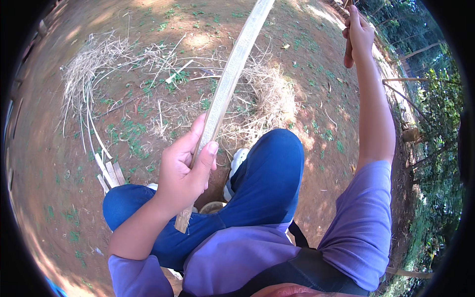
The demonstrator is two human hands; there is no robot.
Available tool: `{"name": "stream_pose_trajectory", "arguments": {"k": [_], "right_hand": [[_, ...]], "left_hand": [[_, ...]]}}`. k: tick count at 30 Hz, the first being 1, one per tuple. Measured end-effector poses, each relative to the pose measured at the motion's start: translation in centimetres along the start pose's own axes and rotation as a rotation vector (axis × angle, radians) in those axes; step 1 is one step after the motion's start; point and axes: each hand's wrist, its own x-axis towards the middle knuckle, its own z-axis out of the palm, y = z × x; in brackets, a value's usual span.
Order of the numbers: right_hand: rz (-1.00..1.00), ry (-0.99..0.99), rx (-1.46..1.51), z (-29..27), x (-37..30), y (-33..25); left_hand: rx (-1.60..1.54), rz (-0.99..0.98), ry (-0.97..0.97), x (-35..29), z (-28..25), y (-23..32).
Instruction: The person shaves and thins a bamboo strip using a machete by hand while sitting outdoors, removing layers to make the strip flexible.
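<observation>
- Above a seated person's lap (222, 216), a long, straight wooden strip (228, 81) slants out of view, its broad face pale and flecked, its side tan, its lower end frayed.
- Left hand (184, 168) grips it near that end.
- Right hand (361, 37), raised far right, is closed around a brown handle (349, 58).
- Beyond, dry shavings (269, 94) litter reddish ground (316, 203).

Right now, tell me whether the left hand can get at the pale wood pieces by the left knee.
Probably not without letting go: the left hand is gripping the long wooden strip. The pale wood pieces look close, just beyond the left knee.
</observation>
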Motion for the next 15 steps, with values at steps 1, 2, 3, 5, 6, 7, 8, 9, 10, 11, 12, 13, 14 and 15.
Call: {"name": "stream_pose_trajectory", "arguments": {"k": [1,2,3,5,6,7,8,9,10,11,12,13,14,15], "right_hand": [[-0.056,-0.061,0.028,0.1,-2.1,-0.3],[-0.110,-0.120,0.059,0.4,-4.6,-1.1],[-0.120,-0.237,0.113,0.4,-6.8,-1.4],[-0.188,-0.416,0.189,1.7,-11.6,-2.6],[-0.243,-0.474,0.200,2.6,-14.3,-3.6],[-0.285,-0.543,0.175,3.3,-16.9,-4.8],[-0.325,-0.611,0.145,3.8,-19.2,-6.0],[-0.411,-0.667,0.128,4.1,-20.9,-7.2],[-0.501,-0.724,0.123,4.6,-22.2,-8.2],[-0.531,-0.799,0.077,4.5,-22.8,-8.6],[-0.560,-0.874,0.032,4.4,-23.4,-9.0],[-0.553,-0.909,-0.010,4.5,-24.0,-9.5],[-0.559,-0.889,-0.007,4.5,-24.1,-9.5],[-0.565,-0.868,-0.002,4.7,-24.2,-9.6]], "left_hand": [[-0.013,-0.010,0.019,0.3,-0.2,0.3],[-0.043,-0.028,0.025,0.5,-0.3,0.7],[-0.083,-0.050,0.021,0.9,-0.4,0.8],[-0.162,-0.044,0.011,1.3,-0.8,0.6],[-0.245,-0.076,0.005,1.4,-1.0,0.7],[-0.326,-0.105,0.003,1.4,-1.2,0.8],[-0.409,-0.136,-0.002,1.5,-1.3,0.8],[-0.416,-0.124,0.000,1.5,-1.3,0.9],[-0.417,-0.127,0.016,1.4,-1.5,1.0],[-0.428,-0.129,0.016,1.4,-1.5,0.9],[-0.438,-0.132,0.018,1.3,-1.5,0.9],[-0.415,-0.141,0.039,1.1,-1.5,0.8],[-0.399,-0.125,0.051,1.1,-1.4,0.7],[-0.383,-0.109,0.063,1.0,-1.3,0.6]]}}
